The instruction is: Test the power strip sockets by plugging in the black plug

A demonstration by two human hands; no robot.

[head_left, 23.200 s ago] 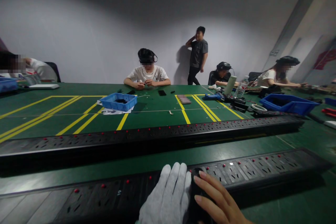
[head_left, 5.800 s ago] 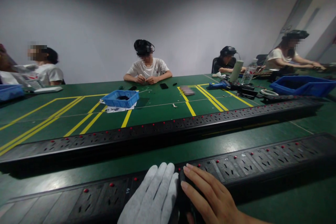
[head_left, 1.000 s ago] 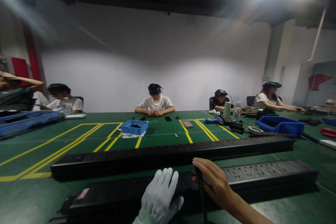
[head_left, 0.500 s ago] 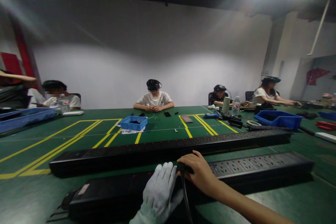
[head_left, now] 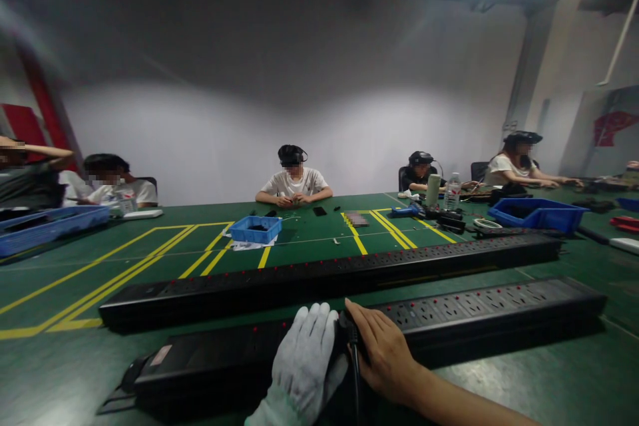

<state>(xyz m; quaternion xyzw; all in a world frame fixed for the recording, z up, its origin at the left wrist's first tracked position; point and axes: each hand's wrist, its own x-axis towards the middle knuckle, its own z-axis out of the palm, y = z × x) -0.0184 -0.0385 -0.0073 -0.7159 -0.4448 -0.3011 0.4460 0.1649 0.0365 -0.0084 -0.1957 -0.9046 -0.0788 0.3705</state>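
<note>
Covering plug (head_left: 347, 323) almost wholly; right hand (head_left: 385, 361).

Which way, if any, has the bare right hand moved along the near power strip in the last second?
Yes: the right hand has slid left along the near power strip, now close beside the gloved left hand.

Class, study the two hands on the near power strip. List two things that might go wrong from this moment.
1. The bare right hand grips the black plug right at the sockets of the near power strip; a finger might slip between plug and socket.
2. The cable runs back between the right hand and the gloved left hand; it might snag a wrist and tug the plug askew.
</note>
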